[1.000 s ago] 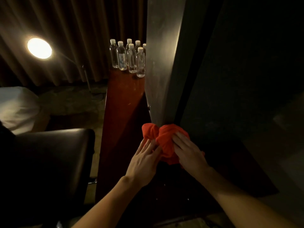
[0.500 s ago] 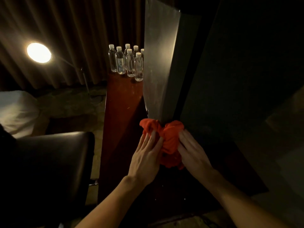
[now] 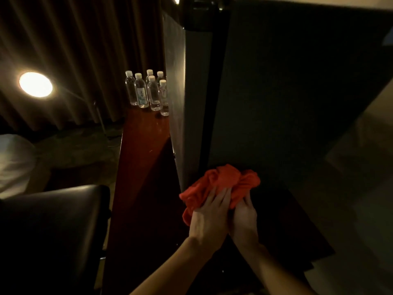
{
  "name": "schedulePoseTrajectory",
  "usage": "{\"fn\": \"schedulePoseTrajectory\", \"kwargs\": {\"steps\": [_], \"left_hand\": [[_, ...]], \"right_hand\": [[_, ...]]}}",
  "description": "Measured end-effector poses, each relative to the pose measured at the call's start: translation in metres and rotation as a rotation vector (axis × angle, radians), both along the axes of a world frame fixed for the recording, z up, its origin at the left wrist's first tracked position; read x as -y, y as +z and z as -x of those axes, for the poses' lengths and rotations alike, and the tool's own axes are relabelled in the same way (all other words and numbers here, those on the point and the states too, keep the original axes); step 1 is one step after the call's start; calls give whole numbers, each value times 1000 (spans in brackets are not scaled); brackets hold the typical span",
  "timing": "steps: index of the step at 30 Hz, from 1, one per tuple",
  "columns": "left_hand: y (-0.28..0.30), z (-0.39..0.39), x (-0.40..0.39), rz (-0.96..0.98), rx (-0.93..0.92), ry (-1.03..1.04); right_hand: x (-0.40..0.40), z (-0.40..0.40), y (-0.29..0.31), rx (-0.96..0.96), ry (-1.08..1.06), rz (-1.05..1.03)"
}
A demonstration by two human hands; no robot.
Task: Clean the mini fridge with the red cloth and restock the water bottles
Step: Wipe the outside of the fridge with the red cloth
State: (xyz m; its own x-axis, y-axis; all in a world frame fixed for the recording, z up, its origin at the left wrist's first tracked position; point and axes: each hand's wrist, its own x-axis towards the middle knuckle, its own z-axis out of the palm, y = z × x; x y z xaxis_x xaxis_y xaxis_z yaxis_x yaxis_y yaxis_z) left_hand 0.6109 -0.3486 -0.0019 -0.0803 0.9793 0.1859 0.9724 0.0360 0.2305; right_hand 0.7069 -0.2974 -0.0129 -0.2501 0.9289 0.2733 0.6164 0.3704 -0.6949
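The red cloth is bunched up on the dark top of the mini fridge, near its front left corner. My left hand lies over the cloth's near left part with fingers stretched forward onto it. My right hand sits close beside it, its fingers curled into the cloth's folds. Several clear water bottles with white caps stand in a cluster at the far end of the reddish wooden desk, left of the fridge. The fridge's grey side wall faces the desk.
A lit round lamp on a thin stand glows at the left in front of dark curtains. A black padded chair stands at the lower left beside the desk. Something white, a pillow or bedding, lies at the far left.
Both hands have drawn closer together on the cloth and shifted right, onto the fridge top. The cloth has moved off the fridge's corner edge. The view has tilted upward.
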Motion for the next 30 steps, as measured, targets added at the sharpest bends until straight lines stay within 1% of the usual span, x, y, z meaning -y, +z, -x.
{"fn": "schedulePoseTrajectory", "kwargs": {"steps": [1, 2, 3, 5, 6, 9, 13, 15, 17, 18, 20, 21, 24, 26, 27, 30], "left_hand": [[3, -4, 0, -29, -48, -28], [8, -5, 0, -28, -88, -49], [15, -3, -1, -32, -60, -65], [43, 1, -1, -108, -1, -91], [63, 3, 0, -142, 13, -75], [148, 14, 3, -245, -7, -14], [263, 33, 6, -489, -65, -33], [314, 46, 5, -566, -120, -34], [357, 61, 1, -608, -154, -35], [374, 67, -2, -612, -134, -43], [400, 79, -13, -550, -48, -69], [407, 84, -20, -468, 4, -77], [417, 98, -35, -102, 151, -116], [419, 111, -40, 85, 213, -150], [417, 117, -42, 115, 244, -168], [404, 133, -47, 80, 281, -164]], "right_hand": [[0, -3, 4, -84, -25, 63], [-2, -8, 11, -120, -30, 71], [-5, -12, 22, -101, -9, 12], [-9, -16, 53, -46, 101, -154], [-12, -16, 74, -70, 147, -199], [-14, -6, 150, -136, 211, -345], [-10, 18, 266, -274, 221, -586], [-13, 25, 319, -249, 214, -668], [-24, 31, 364, -147, 224, -689], [-30, 34, 383, -82, 235, -669], [-39, 38, 408, 76, 247, -566], [-42, 41, 415, 156, 233, -478], [-48, 42, 420, 335, 100, -186], [-49, 41, 418, 394, 38, -100], [-49, 41, 417, 399, 32, -101], [-56, 43, 417, 411, 40, -131]]}}
